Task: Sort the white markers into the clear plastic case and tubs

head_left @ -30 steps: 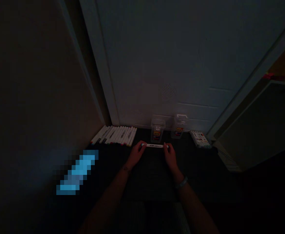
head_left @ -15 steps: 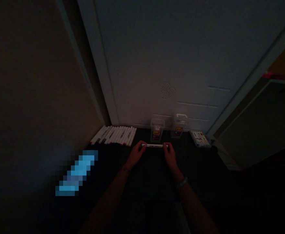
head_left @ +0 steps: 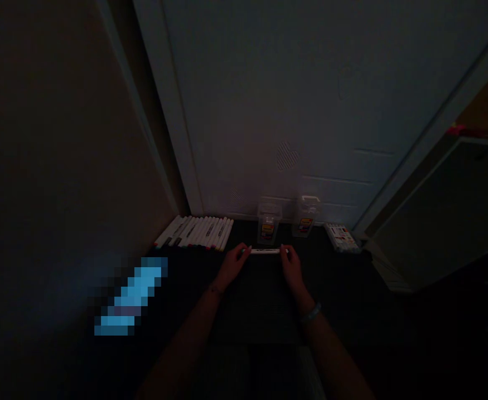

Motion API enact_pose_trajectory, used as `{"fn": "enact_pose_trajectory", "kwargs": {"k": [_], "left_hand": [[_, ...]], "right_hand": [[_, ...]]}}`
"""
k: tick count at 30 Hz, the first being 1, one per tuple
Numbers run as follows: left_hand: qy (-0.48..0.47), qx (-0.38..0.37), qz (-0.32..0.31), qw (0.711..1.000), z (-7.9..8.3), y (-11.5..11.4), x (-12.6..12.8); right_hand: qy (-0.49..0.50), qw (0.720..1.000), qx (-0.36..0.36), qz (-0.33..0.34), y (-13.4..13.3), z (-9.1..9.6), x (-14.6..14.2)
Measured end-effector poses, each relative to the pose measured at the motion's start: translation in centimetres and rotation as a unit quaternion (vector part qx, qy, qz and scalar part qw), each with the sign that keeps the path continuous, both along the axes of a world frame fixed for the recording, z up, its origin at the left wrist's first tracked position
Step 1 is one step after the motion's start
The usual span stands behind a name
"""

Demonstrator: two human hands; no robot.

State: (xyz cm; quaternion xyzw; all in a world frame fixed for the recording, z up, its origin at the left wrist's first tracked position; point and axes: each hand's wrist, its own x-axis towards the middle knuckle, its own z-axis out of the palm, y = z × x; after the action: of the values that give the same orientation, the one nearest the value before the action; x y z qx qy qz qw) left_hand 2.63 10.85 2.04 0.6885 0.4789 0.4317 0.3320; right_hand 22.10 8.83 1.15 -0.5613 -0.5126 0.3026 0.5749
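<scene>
In dim light a white marker (head_left: 264, 251) is held level between both hands above a dark floor. My left hand (head_left: 234, 263) pinches its left end and my right hand (head_left: 291, 265) pinches its right end. A wristband sits on my right wrist. A row of several white markers (head_left: 196, 231) lies side by side at the left, near the wall. Two clear plastic marker cases (head_left: 269, 222) (head_left: 308, 216) stand upright just beyond the held marker.
A smaller batch of markers (head_left: 342, 237) lies at the right by the door frame. A pale door (head_left: 294, 111) rises behind everything, with a wall on the left. A blurred blue patch (head_left: 129, 297) lies on the floor at the left.
The held marker and both hands have stayed nearly in place, dropping only very slightly. The view has shifted a little.
</scene>
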Motion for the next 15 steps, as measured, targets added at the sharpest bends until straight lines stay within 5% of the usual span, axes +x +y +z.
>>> {"fn": "enact_pose_trajectory", "kwargs": {"k": [15], "left_hand": [[-0.004, -0.002, 0.003, 1.0, 0.2, -0.15, 0.02]], "right_hand": [[-0.019, 1.0, 0.011, 0.013, -0.22, 0.38, -0.11]]}}
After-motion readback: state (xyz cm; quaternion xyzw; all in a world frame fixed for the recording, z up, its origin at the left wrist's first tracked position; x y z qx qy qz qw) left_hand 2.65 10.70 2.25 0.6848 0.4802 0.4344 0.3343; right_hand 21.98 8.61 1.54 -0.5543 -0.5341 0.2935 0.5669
